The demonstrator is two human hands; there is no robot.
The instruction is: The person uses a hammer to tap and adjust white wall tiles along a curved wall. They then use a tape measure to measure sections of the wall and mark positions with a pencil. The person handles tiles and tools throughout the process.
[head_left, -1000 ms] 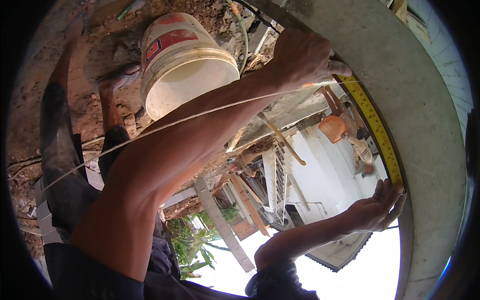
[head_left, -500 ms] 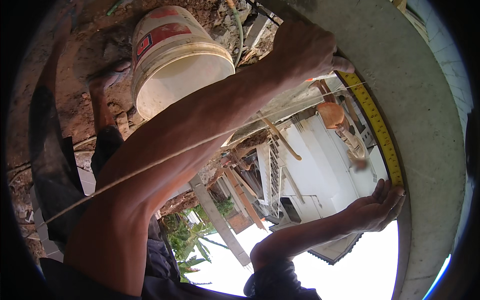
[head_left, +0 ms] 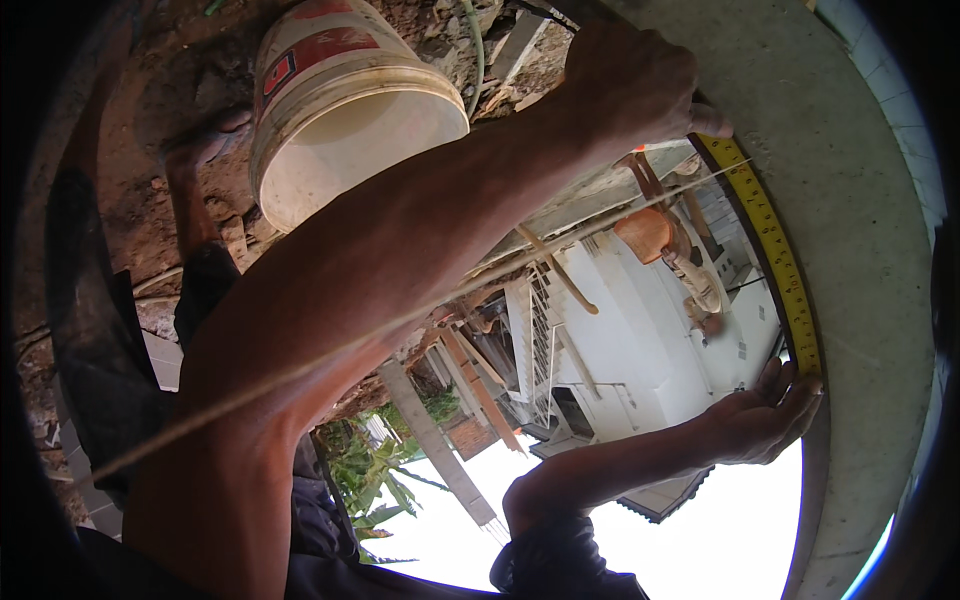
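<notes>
A yellow tape measure blade lies along the edge of a grey concrete piece. My left hand is closed in a fist at the upper end of the blade, its thumb pressing it against the concrete. At the lower end, the fingers of my right hand are bent together on the blade. The tape's case is not visible. A thin string runs in front of my left forearm and reaches the concrete edge near my left thumb.
A white and red bucket lies tipped on the dirt, its mouth facing me. My foot shows beside it. The background appears upside down: a person in orange shorts, a white wall, planks and leafy plants.
The view has shifted slightly, so both hands and the tape blade sit a little further right and the bucket further up and left. Both hands keep their hold on the blade.
</notes>
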